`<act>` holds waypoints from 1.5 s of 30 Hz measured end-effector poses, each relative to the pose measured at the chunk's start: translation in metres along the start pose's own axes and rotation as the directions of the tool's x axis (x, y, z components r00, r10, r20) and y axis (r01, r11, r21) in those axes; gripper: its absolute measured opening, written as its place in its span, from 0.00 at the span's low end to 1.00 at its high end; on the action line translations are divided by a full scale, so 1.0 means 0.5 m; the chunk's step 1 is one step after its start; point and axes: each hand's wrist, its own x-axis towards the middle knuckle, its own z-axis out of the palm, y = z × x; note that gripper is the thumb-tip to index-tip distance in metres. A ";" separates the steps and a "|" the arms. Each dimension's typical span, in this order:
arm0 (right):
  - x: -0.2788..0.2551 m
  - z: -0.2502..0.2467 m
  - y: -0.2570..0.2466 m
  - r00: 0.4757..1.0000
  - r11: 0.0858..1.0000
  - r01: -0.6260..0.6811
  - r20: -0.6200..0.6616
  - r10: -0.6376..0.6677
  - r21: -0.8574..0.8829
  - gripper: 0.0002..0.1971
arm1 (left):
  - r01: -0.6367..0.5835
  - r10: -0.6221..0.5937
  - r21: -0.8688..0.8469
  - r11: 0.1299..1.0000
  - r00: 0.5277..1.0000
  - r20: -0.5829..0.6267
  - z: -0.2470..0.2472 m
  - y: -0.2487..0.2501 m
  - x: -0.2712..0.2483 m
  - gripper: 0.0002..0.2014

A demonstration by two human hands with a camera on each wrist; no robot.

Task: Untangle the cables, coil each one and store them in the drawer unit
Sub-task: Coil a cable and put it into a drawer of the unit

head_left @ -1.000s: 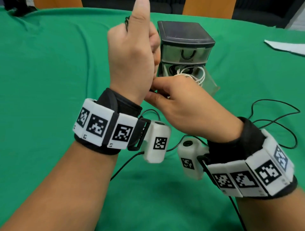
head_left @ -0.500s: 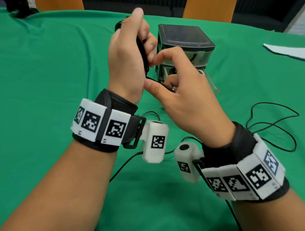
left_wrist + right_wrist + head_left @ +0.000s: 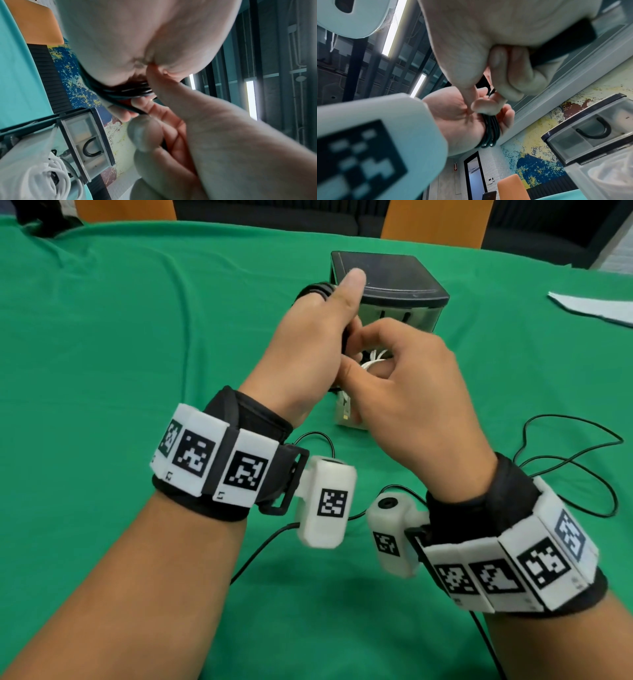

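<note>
1. The green cloth-covered table bears everything; places here are told from the small black-topped clear plastic drawer unit that stands near the table's far edge.
2. In front of the unit and a little to its left, the left hand is raised with its thumb up. Its fingers are curled through a coil of thin black cable, several turns of which wrap around them, as the right wrist view also shows.
3. Directly in front of the unit, the right hand has thumb and forefinger pinched together on the black cable's running strand beside the left palm; the left wrist view shows the strand between those fingertips.
4. A coiled white cable already lies in the unit's lower clear drawer, which stands pulled out. The upper drawer with its black U-shaped handle looks closed.
5. To the unit's front right, the rest of the black cable lies in loose loops on the cloth.
6. My judgement: one cable is stored, the black one is partly wound, and the winding, stowing and closing remain.
7. Hard to tell: the hands hide most of the open drawer, the black cable's plug is not in view, and whether the black lead near the wrists belongs to the cameras is unclear.
</note>
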 end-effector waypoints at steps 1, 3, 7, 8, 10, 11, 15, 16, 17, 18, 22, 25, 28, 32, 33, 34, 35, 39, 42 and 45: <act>0.001 -0.002 0.000 1.000 1.000 -0.006 -0.016 0.006 0.007 0.11 | -0.011 0.012 -0.012 1.000 1.000 0.012 0.002 0.002 -0.002 0.21; 0.001 -0.007 -0.003 0.999 1.000 -0.005 -0.032 0.006 0.021 0.11 | -0.031 0.033 -0.042 0.999 0.999 0.029 0.005 0.003 -0.004 0.17; 0.004 -0.010 -0.003 0.997 0.992 0.076 -0.037 -0.073 0.097 0.08 | -0.035 0.038 -0.056 0.998 0.998 0.047 0.009 0.001 -0.002 0.16; 0.006 -0.010 -0.001 0.995 0.986 0.098 -0.040 -0.093 0.133 0.08 | -0.036 0.040 -0.069 0.997 0.997 0.059 0.010 0.002 -0.002 0.17; 0.009 -0.008 0.005 0.992 0.974 0.124 -0.061 -0.114 0.191 0.07 | -0.032 0.043 -0.121 0.992 0.995 0.090 0.011 0.003 -0.003 0.18; 0.009 -0.008 0.006 0.991 0.967 0.128 -0.069 -0.115 0.221 0.07 | -0.025 0.042 -0.149 0.988 0.993 0.110 0.010 0.004 -0.003 0.19; 0.010 -0.006 0.011 0.986 0.928 0.155 -0.109 -0.125 0.339 0.10 | 0.025 0.008 -0.212 0.977 0.989 0.150 0.009 0.002 0.001 0.15; 0.013 -0.005 0.013 0.985 0.928 0.159 -0.116 -0.127 0.336 0.12 | 0.040 -0.007 -0.220 0.975 0.989 0.151 0.009 -0.001 0.003 0.14; 0.014 -0.004 0.016 0.985 0.931 0.159 -0.114 -0.127 0.330 0.13 | 0.054 -0.020 -0.225 0.973 0.988 0.154 0.009 -0.004 0.005 0.14; 0.014 -0.004 0.017 0.986 0.933 0.154 -0.110 -0.125 0.325 0.12 | 0.066 -0.029 -0.230 0.971 0.987 0.159 0.009 -0.008 0.007 0.14; 0.013 -0.007 0.020 0.988 0.968 0.124 -0.118 -0.100 0.219 0.08 | 0.068 -0.028 -0.186 0.980 0.977 0.211 0.011 -0.014 0.008 0.09; 0.022 -0.014 0.035 0.978 0.988 0.113 -0.188 -0.091 0.109 0.12 | 0.078 -0.047 -0.116 0.990 0.966 0.253 0.013 -0.013 0.004 0.06; 0.027 -0.026 0.037 0.974 0.993 0.108 -0.204 -0.095 0.056 0.08 | 0.068 -0.049 -0.059 0.996 0.960 0.276 0.019 -0.009 0.002 0.12; 0.028 -0.036 0.029 0.978 0.991 0.052 -0.206 -0.026 0.121 0.05 | 0.004 -0.001 -0.008 1.000 0.941 0.337 0.009 -0.005 0.006 0.30; 0.029 -0.039 0.027 0.977 0.990 0.028 -0.212 0.001 0.135 0.05 | -0.043 0.024 0.044 0.998 0.930 0.366 0.007 -0.006 0.006 0.34; 0.030 -0.043 0.026 0.977 0.990 0.013 -0.212 0.017 0.142 0.06 | -0.095 0.042 0.115 0.989 0.918 0.395 0.007 -0.008 0.006 0.36; 0.031 -0.046 0.027 0.978 0.989 0.007 -0.209 0.024 0.145 0.08 | -0.137 0.045 0.191 0.972 0.907 0.418 0.007 -0.011 0.006 0.36; 0.030 -0.048 0.030 0.980 0.986 -0.037 -0.189 0.068 0.160 0.12 | -0.297 0.078 0.512 0.806 0.911 0.405 0.008 -0.022 0.005 0.23; 0.031 -0.041 0.029 0.982 0.984 -0.062 -0.163 0.090 0.169 0.20 | -0.400 0.208 0.652 0.644 0.912 0.354 0.012 -0.027 0.002 0.25; 0.031 -0.039 0.022 0.984 0.978 -0.046 -0.160 0.080 0.205 0.23 | -0.466 0.313 0.696 0.547 0.884 0.346 0.022 -0.036 0.003 0.29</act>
